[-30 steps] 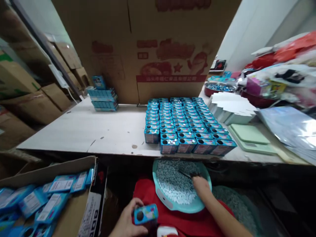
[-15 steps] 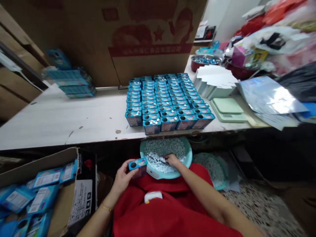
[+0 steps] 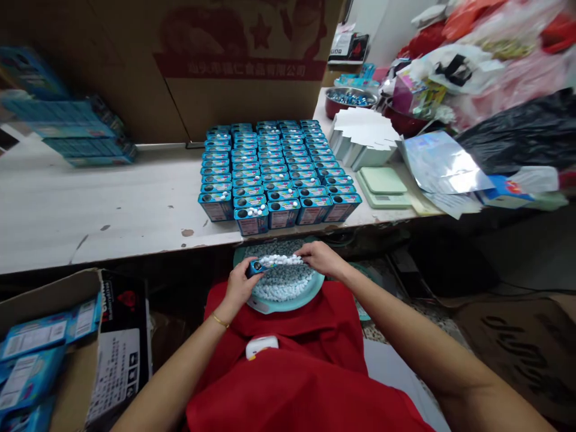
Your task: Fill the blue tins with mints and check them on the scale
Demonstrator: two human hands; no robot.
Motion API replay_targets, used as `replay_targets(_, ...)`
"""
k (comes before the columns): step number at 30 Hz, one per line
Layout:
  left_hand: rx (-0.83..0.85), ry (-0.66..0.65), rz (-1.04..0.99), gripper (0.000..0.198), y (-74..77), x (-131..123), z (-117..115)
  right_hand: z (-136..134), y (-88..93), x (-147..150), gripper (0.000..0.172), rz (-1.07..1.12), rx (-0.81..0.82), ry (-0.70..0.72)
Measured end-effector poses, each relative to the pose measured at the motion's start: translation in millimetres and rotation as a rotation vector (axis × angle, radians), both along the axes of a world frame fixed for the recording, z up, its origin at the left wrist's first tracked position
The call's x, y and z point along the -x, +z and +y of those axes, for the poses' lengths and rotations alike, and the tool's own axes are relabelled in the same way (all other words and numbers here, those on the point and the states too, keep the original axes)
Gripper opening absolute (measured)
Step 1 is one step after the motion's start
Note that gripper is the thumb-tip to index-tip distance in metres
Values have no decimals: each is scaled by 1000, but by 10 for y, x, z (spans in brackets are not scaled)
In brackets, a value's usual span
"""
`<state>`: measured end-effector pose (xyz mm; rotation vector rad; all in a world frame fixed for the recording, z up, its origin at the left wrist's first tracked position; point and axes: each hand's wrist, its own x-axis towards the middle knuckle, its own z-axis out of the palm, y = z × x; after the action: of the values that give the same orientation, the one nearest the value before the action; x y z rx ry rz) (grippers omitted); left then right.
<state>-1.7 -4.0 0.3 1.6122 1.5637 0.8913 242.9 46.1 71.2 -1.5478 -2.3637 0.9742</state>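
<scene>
My left hand [image 3: 238, 282] is closed round a small blue box [image 3: 255, 268] with a dark round spot on its top, tilted over a turquoise basin [image 3: 315, 288]. A row of small white pellets [image 3: 285, 260] reaches from that box to the fingers of my right hand [image 3: 318, 257]. These fingers pinch the end of a narrow scoop, mostly hidden under its load. More white pellets [image 3: 281, 291] fill the basin on my lap. Above it, rows of blue boxes [image 3: 281, 171] stand on the table, a few with white pellets on top.
An open carton [image 3: 101, 348] of blue packs stands at lower left. On the white table [image 3: 148, 210] are stacked blue boxes [image 3: 85, 129] at left, and a pale green scale [image 3: 383, 183] and white cards [image 3: 364, 132] at right. Plastic bags [image 3: 508, 78] pile up behind.
My right hand has lifted the loaded scoop out of the pellets, up to the blue box. My left hand has raised and tilted the box towards it. The view has turned right.
</scene>
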Motion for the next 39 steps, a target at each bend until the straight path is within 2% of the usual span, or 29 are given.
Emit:
replay_targets(3,-9,-15,63,38,2,-123,16,-47,252,148,30,-238,-87,67)
replay_targets(6,-18,-15,99,38,-6,-177,8,-132,426,347,27,-421,-175,128)
replay_targets(10,-28,-7,118,38,-74,-179,4,-239,625,574,27,-450,-238,204)
replay_targets(13,-22,23,104,37,-113,-122,-4,-245,695,546,27,-443,-231,210)
replay_targets(15,-24,48,79,38,-104,-54,-18,-195,613,418,28,-454,-208,162)
replay_targets(16,-27,63,64,39,-88,-14,-27,-159,517,344,29,-454,-193,127)
replay_targets(19,-35,97,12,40,-14,110,-59,-73,34,216,29,-440,-92,-11)
replay_targets(21,-35,117,-25,40,36,182,-80,-96,-354,275,28,-458,3,-90)
replay_targets(23,-33,145,-59,41,69,243,-98,-198,-687,425,27,-442,53,-88)
replay_targets(26,-20,200,-106,43,75,312,-114,-387,-987,636,28,-346,72,-49)
replay_targets(29,-13,235,-140,45,49,347,-116,-440,-1119,662,30,-226,97,-27)
replay_targets(34,-5,249,-180,48,20,367,-111,-272,-1214,447,33,-77,220,-13)
replay_targets(36,-12,255,-173,48,24,368,-109,-219,-1150,346,34,-37,249,-12)
replay_targets(39,-33,252,-156,47,31,341,-103,-174,-868,197,33,33,250,-2)
